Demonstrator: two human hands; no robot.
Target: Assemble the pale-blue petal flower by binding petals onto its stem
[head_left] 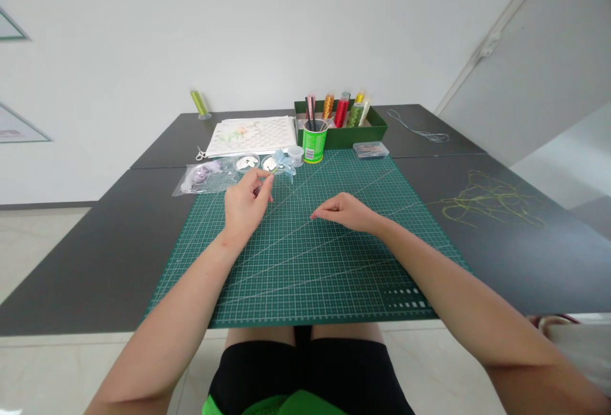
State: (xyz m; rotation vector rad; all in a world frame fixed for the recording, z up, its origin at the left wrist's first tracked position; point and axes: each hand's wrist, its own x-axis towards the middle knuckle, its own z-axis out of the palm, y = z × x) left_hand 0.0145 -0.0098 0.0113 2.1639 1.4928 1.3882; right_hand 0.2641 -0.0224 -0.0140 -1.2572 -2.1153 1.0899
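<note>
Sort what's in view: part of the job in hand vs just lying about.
Likely in the job:
Blue flower, held in the left hand
Cutting mat, beneath both that and the right hand

Apparently lying about:
Green can
Thread-spool box
White sheets
Plastic bag
Pale blue cord
Yellow-green thread, though possibly job material

Framed pictures, white wall, pale floor
</note>
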